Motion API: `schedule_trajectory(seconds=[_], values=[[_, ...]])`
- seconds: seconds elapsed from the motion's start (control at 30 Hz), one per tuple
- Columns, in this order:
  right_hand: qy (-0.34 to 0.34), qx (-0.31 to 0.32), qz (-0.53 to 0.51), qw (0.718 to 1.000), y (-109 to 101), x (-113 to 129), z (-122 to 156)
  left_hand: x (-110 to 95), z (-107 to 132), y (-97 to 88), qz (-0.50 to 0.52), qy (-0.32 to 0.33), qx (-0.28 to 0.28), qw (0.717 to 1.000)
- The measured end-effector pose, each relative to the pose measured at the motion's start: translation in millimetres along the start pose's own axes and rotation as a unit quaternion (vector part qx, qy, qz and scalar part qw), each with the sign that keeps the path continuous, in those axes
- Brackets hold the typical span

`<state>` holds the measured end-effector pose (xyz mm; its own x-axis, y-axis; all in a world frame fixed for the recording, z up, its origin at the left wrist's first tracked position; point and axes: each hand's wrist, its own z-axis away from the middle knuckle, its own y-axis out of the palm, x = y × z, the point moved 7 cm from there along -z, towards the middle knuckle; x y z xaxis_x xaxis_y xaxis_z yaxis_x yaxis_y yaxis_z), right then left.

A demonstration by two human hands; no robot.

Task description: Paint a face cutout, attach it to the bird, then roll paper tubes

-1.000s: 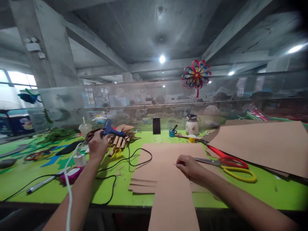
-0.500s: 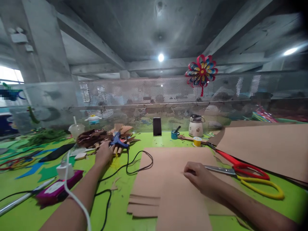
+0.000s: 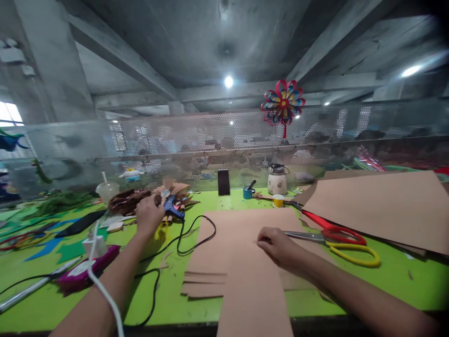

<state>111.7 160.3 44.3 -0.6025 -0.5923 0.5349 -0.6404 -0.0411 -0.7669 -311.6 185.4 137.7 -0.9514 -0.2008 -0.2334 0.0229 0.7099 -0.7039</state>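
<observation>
At a lime-green worktable (image 3: 403, 281), our left hand (image 3: 149, 216) sits just beside a blue hot-glue gun (image 3: 171, 207) lying on a heap of brown craft scraps (image 3: 128, 201), fingers curled; we cannot tell whether they grip it. Our right hand (image 3: 277, 245) rests, fingers bunched together, on a long brown kraft-paper sheet (image 3: 242, 276), near red-and-yellow scissors (image 3: 336, 236).

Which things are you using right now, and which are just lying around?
In use:
glue gun beside the left hand
brown card sheet under the right hand

Lying about:
scissors
phone
yellow tape roll
pinwheel
</observation>
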Motion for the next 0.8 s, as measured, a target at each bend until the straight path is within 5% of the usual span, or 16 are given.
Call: schedule_trajectory(seconds=[0.07,0.17,0.23,0.3,0.37,0.43,0.63,0.8], values=[[-0.005,-0.001,0.004,1.0,0.6,-0.9,-0.3,-29.4,12.0,-24.1,0.007,0.022,-0.083,0.996],[-0.006,0.001,0.01,1.0,0.8,-1.2,-0.3,-95.3,45.0,-40.7,0.09,0.109,-0.108,0.984],[-0.005,-0.001,0.014,1.0,0.0,-0.9,0.1,-143.0,74.0,-37.8,0.172,0.169,-0.048,0.969],[-0.008,-0.006,0.018,1.0,-0.9,-0.1,0.5,-189.3,107.5,-23.9,0.235,0.259,0.082,0.933],[-0.015,-0.011,0.023,1.0,-1.4,0.8,0.7,-212.8,134.6,-8.9,0.228,0.299,0.175,0.91],[-0.019,-0.015,0.027,0.999,-1.1,0.5,0.4,-213.7,148.2,3.1,0.179,0.312,0.206,0.91],[-0.02,-0.014,0.021,0.999,2.1,-4.6,-1.6,-164.2,146.3,23.6,0.058,0.321,0.239,0.914],[-0.014,-0.015,0.016,1.0,0.7,-4.0,-0.9,-114.5,123.6,35.6,0.051,0.233,0.257,0.936]])
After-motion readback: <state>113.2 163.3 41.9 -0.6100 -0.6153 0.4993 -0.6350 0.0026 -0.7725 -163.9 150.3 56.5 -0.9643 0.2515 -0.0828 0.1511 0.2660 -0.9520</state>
